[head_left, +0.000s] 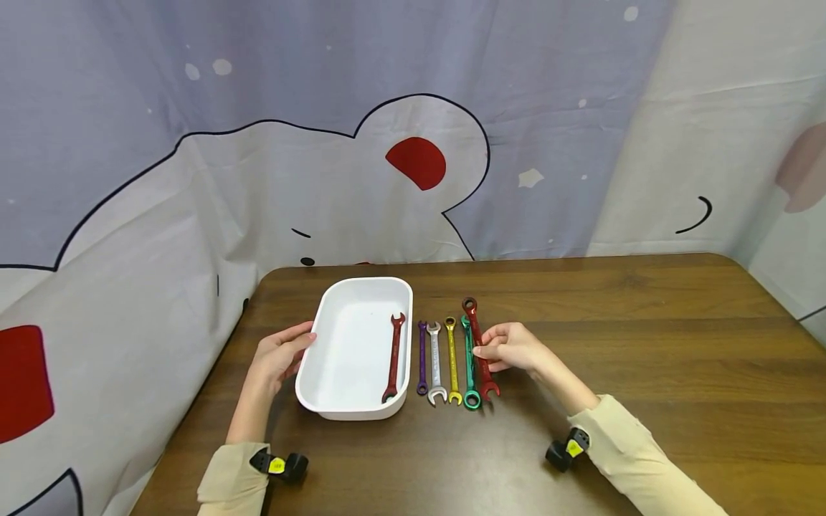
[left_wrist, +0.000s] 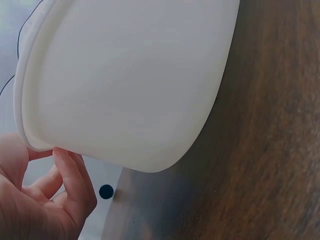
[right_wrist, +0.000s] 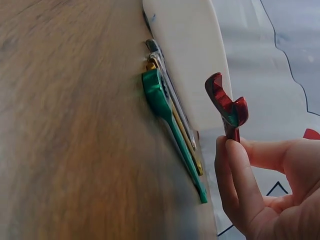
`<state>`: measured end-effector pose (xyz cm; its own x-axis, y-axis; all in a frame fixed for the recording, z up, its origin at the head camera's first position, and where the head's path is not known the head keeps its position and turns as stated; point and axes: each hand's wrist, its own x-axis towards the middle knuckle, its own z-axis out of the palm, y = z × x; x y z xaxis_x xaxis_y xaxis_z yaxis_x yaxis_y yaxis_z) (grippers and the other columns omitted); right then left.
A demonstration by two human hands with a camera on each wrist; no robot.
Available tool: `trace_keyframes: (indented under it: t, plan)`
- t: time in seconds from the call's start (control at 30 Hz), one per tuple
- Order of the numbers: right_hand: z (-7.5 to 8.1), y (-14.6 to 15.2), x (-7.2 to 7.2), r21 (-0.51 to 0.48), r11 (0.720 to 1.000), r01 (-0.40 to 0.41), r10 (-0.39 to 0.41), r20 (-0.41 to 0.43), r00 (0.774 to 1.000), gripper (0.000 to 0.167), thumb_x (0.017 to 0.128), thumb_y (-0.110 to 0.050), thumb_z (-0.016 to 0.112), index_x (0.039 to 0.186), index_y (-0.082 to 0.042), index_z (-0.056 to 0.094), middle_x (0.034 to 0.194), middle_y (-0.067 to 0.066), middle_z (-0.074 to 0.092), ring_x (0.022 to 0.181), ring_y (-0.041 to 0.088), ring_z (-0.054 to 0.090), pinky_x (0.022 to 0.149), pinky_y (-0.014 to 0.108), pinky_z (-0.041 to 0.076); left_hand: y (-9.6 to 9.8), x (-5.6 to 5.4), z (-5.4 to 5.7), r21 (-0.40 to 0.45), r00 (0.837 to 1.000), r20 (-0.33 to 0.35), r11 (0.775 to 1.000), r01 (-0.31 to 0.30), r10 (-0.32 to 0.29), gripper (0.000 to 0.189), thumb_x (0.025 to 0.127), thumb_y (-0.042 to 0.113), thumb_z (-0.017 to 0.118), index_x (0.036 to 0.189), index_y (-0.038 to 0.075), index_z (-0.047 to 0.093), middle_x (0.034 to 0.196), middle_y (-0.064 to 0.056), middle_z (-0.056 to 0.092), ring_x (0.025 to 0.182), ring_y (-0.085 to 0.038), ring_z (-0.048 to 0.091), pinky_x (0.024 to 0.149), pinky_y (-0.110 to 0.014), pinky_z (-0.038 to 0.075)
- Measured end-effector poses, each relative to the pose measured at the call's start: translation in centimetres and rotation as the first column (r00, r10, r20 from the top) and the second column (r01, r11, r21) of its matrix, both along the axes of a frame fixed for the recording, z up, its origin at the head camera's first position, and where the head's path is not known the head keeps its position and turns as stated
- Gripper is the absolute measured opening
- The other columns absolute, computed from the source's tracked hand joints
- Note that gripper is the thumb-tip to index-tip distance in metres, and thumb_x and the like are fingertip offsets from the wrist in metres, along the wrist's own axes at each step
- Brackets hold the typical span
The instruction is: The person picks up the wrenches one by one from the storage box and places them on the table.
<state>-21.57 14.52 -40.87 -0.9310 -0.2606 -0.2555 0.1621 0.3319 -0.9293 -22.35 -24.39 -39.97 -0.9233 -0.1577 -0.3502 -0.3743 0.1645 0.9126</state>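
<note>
My left hand [head_left: 280, 353] grips the left rim of a white plastic tray [head_left: 342, 410], thumb over the edge; the left wrist view shows the fingers [left_wrist: 75, 185] curled beneath the rim. Inside the tray, near its right wall, lies a red wrench [head_left: 394, 358]. A larger red wrench [head_left: 478, 333] is pinched in my right hand [head_left: 513, 347], ring end pointing away from me. The right wrist view shows its open-ended jaw raised above the tabletop. Just left of it lies a green wrench [head_left: 468, 365], which it partly overlaps in the head view.
Between the tray and the green wrench, a purple wrench [head_left: 422, 358], a silver wrench [head_left: 435, 362] and a yellow wrench [head_left: 452, 358] lie in a row on the wooden table [head_left: 645, 344]. Behind the table hangs a printed curtain [head_left: 548, 107].
</note>
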Motion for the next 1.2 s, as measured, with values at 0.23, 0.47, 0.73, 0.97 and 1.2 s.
trace_keyframes:
  t: [0.23,0.47,0.73,0.97,1.2]
  plan:
    - [-0.5,0.7,-0.1,-0.009,0.999,-0.032,0.032,0.028,0.999,0.026,0.086,-0.008,0.068,0.1,0.008,0.053,0.072,-0.002,0.058,0.063,0.007,0.059,0.064,0.028,0.058,0.0,0.0,0.0,0.009,1.0,0.0,1.0,0.0,0.0,0.053,0.09,0.022,0.067,0.139,0.009,0.051,0.085,0.016,0.066,0.071,0.0,0.06,0.058,-0.019,0.046]
    - [-1.0,1.3,-0.1,-0.004,0.999,-0.034,0.034,0.061,0.998,0.021,0.086,-0.007,0.068,0.095,0.005,0.054,0.068,-0.003,0.057,0.06,0.007,0.057,0.06,0.023,0.056,-0.1,0.1,-0.1,0.02,1.0,-0.014,1.0,0.009,-0.009,0.054,0.091,0.023,0.067,0.139,0.008,0.05,0.084,0.017,0.067,0.071,0.001,0.061,0.058,-0.019,0.047]
    - [-1.3,1.6,0.1,0.005,0.999,-0.032,0.032,0.074,0.997,0.021,0.086,-0.007,0.067,0.096,0.005,0.053,0.07,-0.003,0.059,0.061,0.006,0.058,0.061,0.024,0.056,-0.1,0.1,-0.3,0.014,1.0,-0.012,1.0,0.002,-0.001,0.053,0.09,0.023,0.068,0.139,0.009,0.052,0.081,0.018,0.066,0.067,0.001,0.059,0.055,-0.018,0.044]
    - [-1.7,1.8,0.0,-0.001,1.0,-0.016,0.016,0.075,0.997,0.02,0.087,-0.006,0.066,0.097,0.006,0.053,0.072,-0.002,0.061,0.062,0.006,0.058,0.06,0.022,0.055,-0.1,0.1,-0.3,0.0,1.0,-0.01,1.0,0.003,-0.003,0.054,0.09,0.025,0.068,0.139,0.01,0.052,0.083,0.017,0.067,0.069,0.0,0.059,0.056,-0.019,0.044]
    - [-2.1,1.9,-0.2,0.002,1.0,0.01,-0.01,0.07,0.998,0.021,0.087,-0.006,0.067,0.098,0.006,0.053,0.073,-0.001,0.061,0.063,0.006,0.059,0.06,0.022,0.055,-0.1,0.1,-0.3,0.005,1.0,-0.009,1.0,0.006,-0.006,0.054,0.09,0.025,0.068,0.139,0.01,0.052,0.085,0.017,0.067,0.071,0.001,0.06,0.056,-0.018,0.045]
